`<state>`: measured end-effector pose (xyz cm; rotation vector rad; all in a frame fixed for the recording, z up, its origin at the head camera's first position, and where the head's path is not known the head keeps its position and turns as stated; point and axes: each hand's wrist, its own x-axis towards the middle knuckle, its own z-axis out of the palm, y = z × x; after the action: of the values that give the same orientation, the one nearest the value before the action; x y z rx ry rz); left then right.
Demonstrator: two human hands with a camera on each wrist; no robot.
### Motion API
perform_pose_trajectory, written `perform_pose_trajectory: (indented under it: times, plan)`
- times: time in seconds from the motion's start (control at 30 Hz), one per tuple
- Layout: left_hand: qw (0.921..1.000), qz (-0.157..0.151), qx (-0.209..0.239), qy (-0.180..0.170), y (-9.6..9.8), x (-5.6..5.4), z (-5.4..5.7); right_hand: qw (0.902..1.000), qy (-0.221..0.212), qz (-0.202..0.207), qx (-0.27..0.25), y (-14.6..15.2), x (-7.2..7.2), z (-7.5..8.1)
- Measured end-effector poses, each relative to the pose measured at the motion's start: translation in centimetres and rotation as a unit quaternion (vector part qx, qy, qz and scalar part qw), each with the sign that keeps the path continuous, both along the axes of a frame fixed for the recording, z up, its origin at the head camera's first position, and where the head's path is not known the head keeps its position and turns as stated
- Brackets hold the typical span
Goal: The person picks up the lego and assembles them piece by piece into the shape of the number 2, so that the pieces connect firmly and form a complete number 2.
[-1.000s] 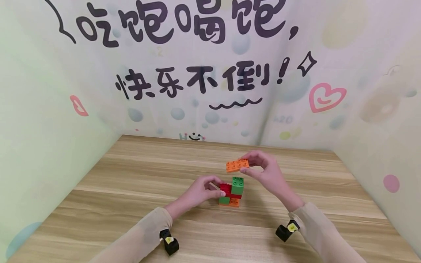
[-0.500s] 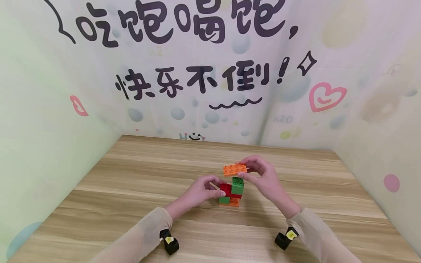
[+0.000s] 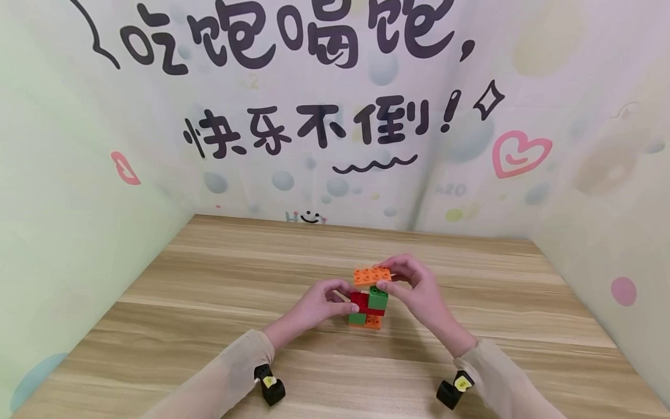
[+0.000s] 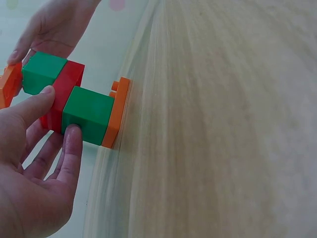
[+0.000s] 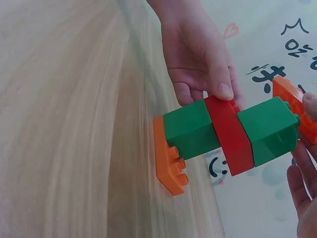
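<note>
A small tower of toy building bricks stands on the wooden table. Its lowest piece is a flat orange brick (image 4: pixel 116 114), under a green brick (image 4: pixel 89 115) on the left. Above that lies a flat red brick (image 5: pixel 229 134), topped by a second green brick (image 3: pixel 378 299) on the right. My left hand (image 3: pixel 324 299) grips the red brick from the left, and one finger touches the lower green brick. Between thumb and fingers my right hand (image 3: pixel 419 282) pinches another flat orange brick (image 3: pixel 370 276), studs up, right over the upper green brick. Whether these two touch, I cannot tell.
The wood-grained table (image 3: pixel 220 279) extends around the tower on all sides. Behind it rises a printed cloth backdrop (image 3: pixel 293 192) with black lettering, and pale walls stand at left and right. A black wrist camera (image 3: pixel 454 391) hangs beneath each sleeve.
My right hand has come down and slightly left, bringing the held orange brick close over the upper green brick. The left hand and the tower have stayed in place.
</note>
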<state>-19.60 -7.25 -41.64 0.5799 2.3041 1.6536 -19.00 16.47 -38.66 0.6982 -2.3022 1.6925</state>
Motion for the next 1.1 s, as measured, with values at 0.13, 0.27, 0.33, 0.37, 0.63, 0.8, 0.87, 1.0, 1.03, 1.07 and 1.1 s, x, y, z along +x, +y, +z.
perform_pose_trajectory:
  times: [0.13,0.27,0.33,0.37,0.63,0.8,0.87,1.0,1.03,1.07,1.1]
  plan:
    - [1.0000,0.000,0.000,-0.001,0.0,0.0,0.0,1.0000,0.008,0.001,0.004,-0.1,0.2,-0.2]
    - [1.0000,0.002,0.001,-0.005,0.0,0.0,0.0,1.0000,0.007,-0.002,0.007,-0.1,0.3,-0.5]
    - [1.0000,0.003,0.000,-0.006,0.0,0.0,0.0,1.0000,0.005,-0.003,0.007,-0.2,0.3,-0.6]
    - [1.0000,0.003,0.000,-0.006,0.0,0.0,0.0,1.0000,0.006,-0.003,0.008,-0.2,0.3,-0.7]
    - [1.0000,0.000,0.006,-0.003,0.0,0.0,0.0,0.9999,0.003,-0.004,0.015,-0.2,0.6,-1.0]
    - [1.0000,0.000,0.008,-0.004,0.0,0.0,0.0,0.9996,-0.002,-0.011,0.025,-0.1,0.8,-1.1]
    - [1.0000,0.000,0.008,-0.005,0.0,0.0,0.0,0.9995,-0.002,-0.014,0.026,-0.1,0.8,-1.2]
    - [1.0000,0.002,0.006,-0.007,0.0,0.0,0.0,0.9994,-0.001,-0.023,0.027,0.0,0.8,-1.4]
    - [1.0000,0.002,0.005,-0.007,0.0,0.0,0.0,0.9993,0.000,-0.024,0.028,0.0,0.8,-1.4]
    - [1.0000,0.002,0.005,-0.007,0.0,0.0,0.0,0.9993,0.001,-0.024,0.028,0.0,0.8,-1.4]
    - [1.0000,0.002,0.005,-0.007,0.0,0.0,0.0,0.9994,0.003,-0.022,0.028,0.1,0.8,-1.4]
